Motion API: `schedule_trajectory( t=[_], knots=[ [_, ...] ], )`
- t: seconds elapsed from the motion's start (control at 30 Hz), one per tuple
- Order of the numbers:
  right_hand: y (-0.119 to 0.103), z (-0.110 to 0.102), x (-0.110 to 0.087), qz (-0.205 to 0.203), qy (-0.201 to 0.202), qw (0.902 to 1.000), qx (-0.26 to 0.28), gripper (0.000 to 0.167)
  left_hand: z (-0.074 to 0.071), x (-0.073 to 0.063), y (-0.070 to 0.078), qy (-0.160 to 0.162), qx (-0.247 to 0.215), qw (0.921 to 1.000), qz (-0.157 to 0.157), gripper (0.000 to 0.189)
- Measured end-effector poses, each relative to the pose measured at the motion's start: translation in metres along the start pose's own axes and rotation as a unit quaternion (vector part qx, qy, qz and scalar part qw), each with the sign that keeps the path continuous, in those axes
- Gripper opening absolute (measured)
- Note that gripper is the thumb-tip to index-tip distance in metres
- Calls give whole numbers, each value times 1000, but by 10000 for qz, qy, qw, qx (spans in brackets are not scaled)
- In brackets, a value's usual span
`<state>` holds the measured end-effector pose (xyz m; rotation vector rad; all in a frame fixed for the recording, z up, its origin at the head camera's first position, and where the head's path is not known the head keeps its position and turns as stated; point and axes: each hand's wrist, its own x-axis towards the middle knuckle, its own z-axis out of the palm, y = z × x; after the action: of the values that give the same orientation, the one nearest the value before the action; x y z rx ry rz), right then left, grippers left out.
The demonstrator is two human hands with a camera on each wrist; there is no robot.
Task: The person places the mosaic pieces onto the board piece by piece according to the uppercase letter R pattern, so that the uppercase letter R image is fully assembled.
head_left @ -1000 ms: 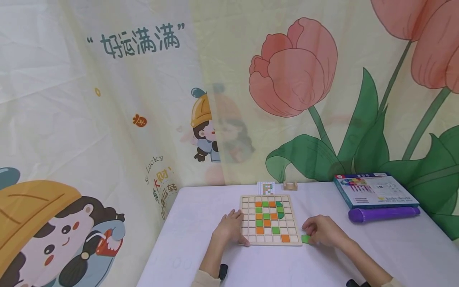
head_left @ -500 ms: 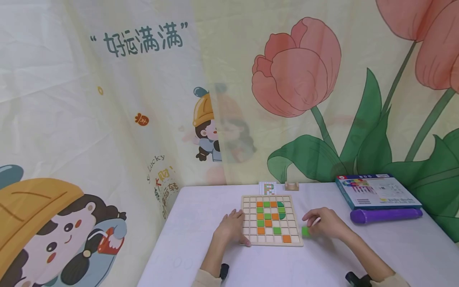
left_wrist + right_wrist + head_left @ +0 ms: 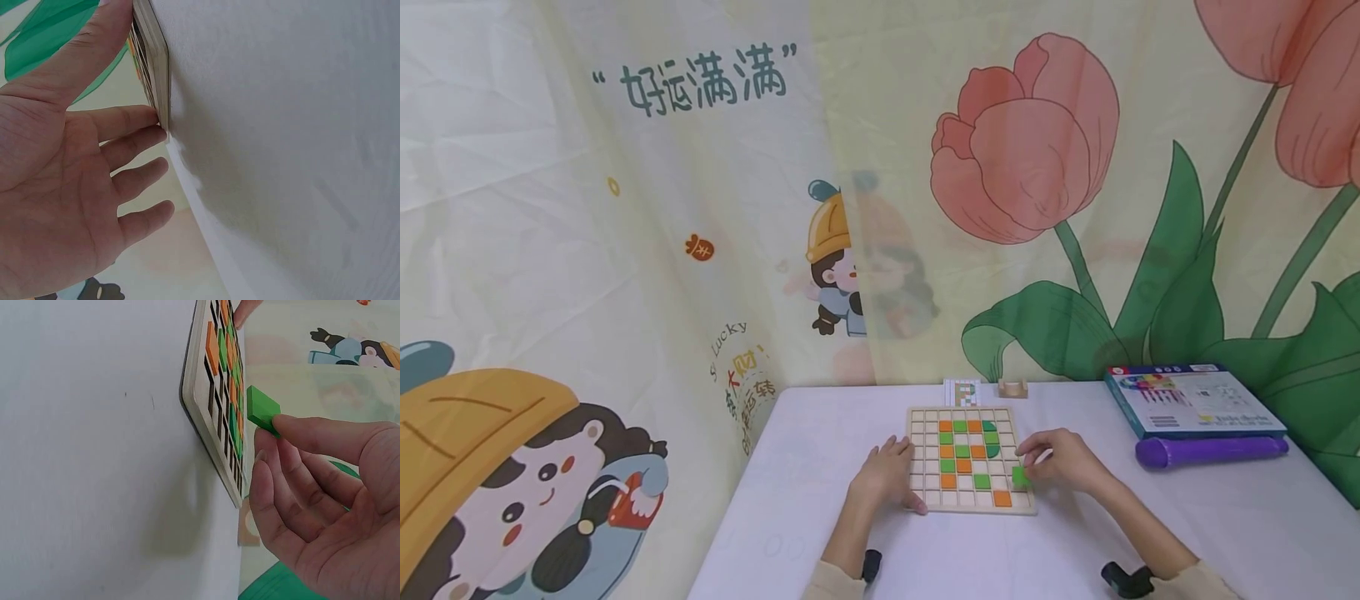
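A wooden grid board [image 3: 973, 509] lies on the table, with orange and green square tiles and dark green curved tiles set in some of its cells. My left hand [image 3: 883, 477] rests against the board's left edge, thumb by the near corner; the left wrist view shows its fingers [image 3: 128, 119] straight and spread, fingertips touching the rim. Between thumb and fingers my right hand [image 3: 1063, 462] pinches a green square tile [image 3: 1019, 477], held over the board's right edge. In the right wrist view the tile [image 3: 262, 406] is tilted and apart from the board.
Behind the board are a small pattern card [image 3: 962, 392] and a little wooden stand [image 3: 1013, 389]. A flat printed box [image 3: 1195, 402] sits at the back right, a purple cylinder [image 3: 1210, 452] along its front. Printed curtains [image 3: 880, 167] hang behind the table.
My right hand has lifted the green tile from beside the board and moved it left, over the right edge. The left hand keeps its place at the board.
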<state>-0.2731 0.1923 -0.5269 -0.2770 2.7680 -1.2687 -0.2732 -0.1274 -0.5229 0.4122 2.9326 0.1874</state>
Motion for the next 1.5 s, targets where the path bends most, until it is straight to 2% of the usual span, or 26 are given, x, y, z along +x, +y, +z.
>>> schedule_trajectory(
  t=[0.13, 0.3, 0.47, 0.8, 1.07, 1.5],
  knots=[
    [-4, 9, 4, -109, 43, 9999, 4, 26, -1, 0, 0, -10, 71, 10000, 10, 111],
    [-11, 17, 9, -271, -9, 9992, 306, 24, -3, -1, 1, 5, 12, 10000, -17, 110],
    [-20, 21, 11, -242, -70, 9985, 487, 22, -3, -1, 2, -22, -31, 10000, -32, 110],
    [-26, 36, 20, -210, -79, 9983, 545, 23, -3, -1, 1, -9, -127, 9999, -44, 110],
    [-29, 51, 28, -407, -20, 9979, 510, 21, -2, -2, 2, -41, -40, 10000, -47, 110],
    [-40, 73, 30, -717, -270, 9958, 510, 22, -2, -2, 1, -42, 67, 10000, -45, 109]
  ],
)
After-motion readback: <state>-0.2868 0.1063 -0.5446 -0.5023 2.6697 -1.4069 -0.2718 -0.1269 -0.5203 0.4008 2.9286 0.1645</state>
